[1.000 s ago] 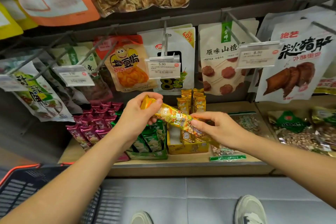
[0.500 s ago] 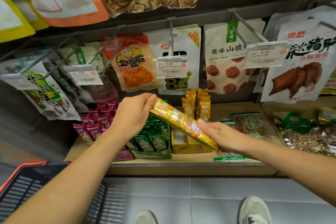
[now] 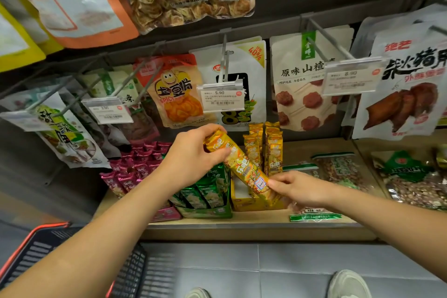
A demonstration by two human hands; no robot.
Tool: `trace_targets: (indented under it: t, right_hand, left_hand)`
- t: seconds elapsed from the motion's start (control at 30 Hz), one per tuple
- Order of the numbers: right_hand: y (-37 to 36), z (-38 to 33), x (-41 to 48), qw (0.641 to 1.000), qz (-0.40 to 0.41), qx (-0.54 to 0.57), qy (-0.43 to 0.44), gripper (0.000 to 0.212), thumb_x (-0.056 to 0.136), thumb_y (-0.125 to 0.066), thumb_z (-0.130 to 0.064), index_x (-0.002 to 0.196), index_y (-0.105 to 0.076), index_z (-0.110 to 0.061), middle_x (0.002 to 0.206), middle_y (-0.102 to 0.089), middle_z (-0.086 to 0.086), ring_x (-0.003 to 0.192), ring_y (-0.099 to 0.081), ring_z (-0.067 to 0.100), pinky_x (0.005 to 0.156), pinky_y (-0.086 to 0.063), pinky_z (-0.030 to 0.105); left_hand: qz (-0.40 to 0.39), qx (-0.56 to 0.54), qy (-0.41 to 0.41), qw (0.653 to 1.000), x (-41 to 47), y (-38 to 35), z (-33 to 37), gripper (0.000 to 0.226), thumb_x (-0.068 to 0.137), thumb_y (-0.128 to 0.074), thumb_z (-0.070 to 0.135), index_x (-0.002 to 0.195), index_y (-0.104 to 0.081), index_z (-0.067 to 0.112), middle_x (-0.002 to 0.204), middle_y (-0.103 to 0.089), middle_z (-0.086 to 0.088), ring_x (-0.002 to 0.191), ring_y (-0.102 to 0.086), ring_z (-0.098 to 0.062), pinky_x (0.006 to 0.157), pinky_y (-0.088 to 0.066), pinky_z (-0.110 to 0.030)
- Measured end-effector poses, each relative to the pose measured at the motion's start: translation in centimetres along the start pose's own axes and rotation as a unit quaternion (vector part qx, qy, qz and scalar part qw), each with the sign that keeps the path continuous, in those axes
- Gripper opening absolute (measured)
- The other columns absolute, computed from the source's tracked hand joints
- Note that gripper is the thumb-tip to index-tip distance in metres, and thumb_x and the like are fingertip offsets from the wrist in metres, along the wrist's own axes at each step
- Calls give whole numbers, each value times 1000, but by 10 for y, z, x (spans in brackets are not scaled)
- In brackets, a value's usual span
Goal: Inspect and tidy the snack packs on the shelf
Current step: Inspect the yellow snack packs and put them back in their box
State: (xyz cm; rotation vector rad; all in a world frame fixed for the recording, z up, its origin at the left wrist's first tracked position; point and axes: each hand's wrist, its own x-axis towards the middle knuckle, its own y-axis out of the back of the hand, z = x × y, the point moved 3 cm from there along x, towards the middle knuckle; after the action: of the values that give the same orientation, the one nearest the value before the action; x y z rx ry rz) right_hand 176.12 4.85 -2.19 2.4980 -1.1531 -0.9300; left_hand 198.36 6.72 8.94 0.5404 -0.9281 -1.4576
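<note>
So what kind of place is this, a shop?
Most likely a shop's snack aisle: colourful plastic snack bags hang from grey metal pegs, white printed price tags sit on the peg ends, and a black plastic shopping basket with a red rim waits at the lower left.

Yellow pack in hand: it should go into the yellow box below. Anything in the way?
Nothing visible. Left hand and right hand hold the yellow pack just over the yellow box; its front looks free, upright packs stand at the back.
</note>
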Motion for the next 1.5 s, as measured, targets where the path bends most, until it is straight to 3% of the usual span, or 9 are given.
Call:
trace_targets:
  t: [0.1, 0.37, 0.47, 0.63, 0.9, 1.07, 1.17, 1.37, 1.5]
  right_hand:
    - [10, -2, 4, 992, 43, -118, 19, 39, 101, -47, -36, 135, -54, -20, 127, -62, 0, 75, -54, 1, 60, -40, 7]
    - [24, 7, 18, 994, 80, -75, -9, 26, 97, -55, -27, 122, -61, -25, 93, -61, -4, 64, -49, 7, 57, -40, 18]
    - [22, 4, 22, 989, 90, -116, 6, 30, 97, -54, -28, 127, -58, -29, 107, -53, -8, 73, -48, 0, 61, -38, 14]
    - [31, -3, 32, 985, 151, -81, 5, 30, 96, -55, -20, 126, -58, -25, 111, -63, 2, 100, -64, 23, 87, -52, 33]
    - [44, 8, 60, 958, 286, 22, -1, 44, 93, -61, -22, 134, -47, -24, 122, -56, 9, 105, -57, 25, 80, -45, 29]
    - [33, 11, 71, 958, 285, 18, -5, 51, 91, -57, -14, 139, -44, -23, 128, -53, 11, 113, -55, 28, 85, -43, 27]
    - [28, 7, 70, 956, 290, -37, 13, 51, 88, -59, -12, 136, -48, -23, 122, -55, 8, 110, -57, 27, 89, -48, 32]
    - [14, 18, 70, 970, 244, -15, 9, 46, 89, -58, -10, 132, -51, -24, 118, -60, 3, 96, -60, 20, 68, -44, 22]
    - [17, 27, 63, 981, 191, 41, -4, 61, 87, -64, -10, 141, -40, -26, 129, -57, 6, 103, -61, 21, 81, -53, 31]
  left_hand:
    - [-4, 38, -21, 999, 7, -4, -2, 37, 86, -71, 33, 121, -62, 25, 91, -70, 7, 83, -65, -9, 81, -52, -29]
    - [-18, 158, -71, 985, 34, -27, -13, 45, 96, -58, 26, 138, -50, 15, 127, -62, -10, 118, -55, -32, 99, -43, -40]
    - [-27, 202, -61, 977, 44, -43, -17, 45, 95, -59, 24, 138, -48, 17, 130, -60, -11, 120, -52, -34, 98, -43, -39]
    - [-44, 257, -20, 965, 61, -58, -30, 36, 94, -58, 28, 129, -52, 22, 120, -63, -9, 117, -51, -33, 94, -42, -42]
    - [-75, 456, -2, 887, 94, -92, -40, 31, 91, -61, 24, 121, -63, 18, 122, -61, -6, 121, -49, -29, 102, -34, -37]
    - [-78, 433, 38, 897, 111, -101, -44, 44, 89, -58, 17, 132, -48, 16, 125, -61, -11, 120, -50, -32, 101, -35, -39]
    - [-55, 434, -61, 897, 109, -116, -33, 46, 90, -53, 12, 136, -46, 12, 138, -51, -10, 129, -42, -31, 105, -32, -40]
    - [-127, 505, -79, 850, 99, -148, -17, 45, 96, -51, 19, 137, -41, 7, 136, -54, -13, 134, -38, -30, 110, -22, -50]
    - [-125, 474, -147, 859, 78, -136, 9, 38, 89, -58, 13, 127, -53, 9, 124, -59, -9, 119, -49, -32, 93, -40, -43]
